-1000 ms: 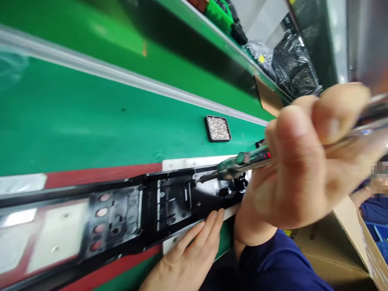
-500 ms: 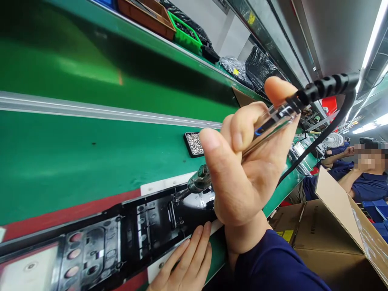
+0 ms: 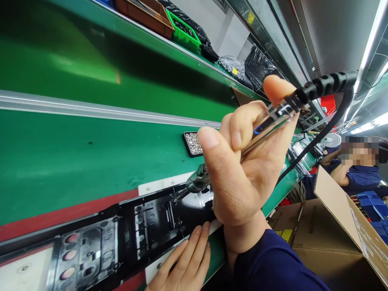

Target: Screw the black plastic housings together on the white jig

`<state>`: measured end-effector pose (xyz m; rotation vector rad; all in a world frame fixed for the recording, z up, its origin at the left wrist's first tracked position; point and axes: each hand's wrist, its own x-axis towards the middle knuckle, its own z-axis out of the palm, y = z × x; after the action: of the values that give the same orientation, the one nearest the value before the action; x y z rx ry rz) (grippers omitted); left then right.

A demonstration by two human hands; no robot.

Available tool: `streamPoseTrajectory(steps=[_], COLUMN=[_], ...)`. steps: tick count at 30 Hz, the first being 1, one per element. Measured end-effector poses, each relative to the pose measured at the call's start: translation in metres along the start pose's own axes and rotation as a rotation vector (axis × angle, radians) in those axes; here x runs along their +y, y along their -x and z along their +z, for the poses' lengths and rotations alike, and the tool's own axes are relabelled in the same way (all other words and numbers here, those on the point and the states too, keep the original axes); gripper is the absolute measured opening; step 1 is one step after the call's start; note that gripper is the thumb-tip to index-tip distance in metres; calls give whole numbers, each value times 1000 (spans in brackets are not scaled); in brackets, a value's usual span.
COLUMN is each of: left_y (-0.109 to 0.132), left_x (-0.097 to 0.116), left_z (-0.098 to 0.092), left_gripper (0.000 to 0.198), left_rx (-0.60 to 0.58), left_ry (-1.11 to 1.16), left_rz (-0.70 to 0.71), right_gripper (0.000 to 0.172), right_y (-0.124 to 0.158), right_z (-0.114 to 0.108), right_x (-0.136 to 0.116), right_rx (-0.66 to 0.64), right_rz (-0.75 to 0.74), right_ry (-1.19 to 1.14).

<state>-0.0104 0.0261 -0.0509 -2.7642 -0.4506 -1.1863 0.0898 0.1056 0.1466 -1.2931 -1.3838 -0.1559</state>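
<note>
My right hand (image 3: pixel 242 161) is wrapped round a clear-bodied electric screwdriver (image 3: pixel 266 121) with a black cable (image 3: pixel 330 117) at its top. The bit tip (image 3: pixel 177 197) touches the upper edge of a long black plastic housing (image 3: pixel 121 242) lying on a white and red fixture (image 3: pixel 157 188). My left hand (image 3: pixel 184 266) lies flat with fingers stretched out on the housing's near edge, pressing it down. A small black tray of silver screws (image 3: pixel 192 143) sits on the green belt just behind the driver.
The green conveyor belt (image 3: pixel 75 153) runs across the view with a metal rail (image 3: pixel 106 111) behind it. Brown and green bins (image 3: pixel 169 24) and black bags (image 3: pixel 260 64) stand on the far shelf. An open cardboard box (image 3: pixel 327 226) is at my right, with another person (image 3: pixel 360 173) seated beyond.
My right hand has tipped the screwdriver from lying low to a steeper angle, the bit resting further left on the housing. Over the last half second almost nothing moved.
</note>
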Motion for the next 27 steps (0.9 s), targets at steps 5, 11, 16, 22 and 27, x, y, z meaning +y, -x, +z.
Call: streamPoseTrajectory(steps=[5, 11, 16, 22, 27], left_y=[-2, -5, -5, -4, -6], left_x=[0, -1, -1, -1, -2], left_z=[-2, -3, -5, -8, -8], left_gripper=[47, 47, 47, 47, 47], left_rx=[14, 16, 7, -3, -57], left_ry=[-34, -47, -48, -48, -54], left_rz=[9, -4, 6, 13, 7], right_gripper=[42, 49, 53, 41, 31], right_y=[0, 2, 1, 0, 2], right_z=[1, 0, 0, 0, -3], right_x=[2, 1, 0, -1, 0], right_rx=[-14, -29, -16, -7, 2], right_rz=[-55, 24, 65, -69, -20], right_ry=[-233, 46, 114, -36, -101])
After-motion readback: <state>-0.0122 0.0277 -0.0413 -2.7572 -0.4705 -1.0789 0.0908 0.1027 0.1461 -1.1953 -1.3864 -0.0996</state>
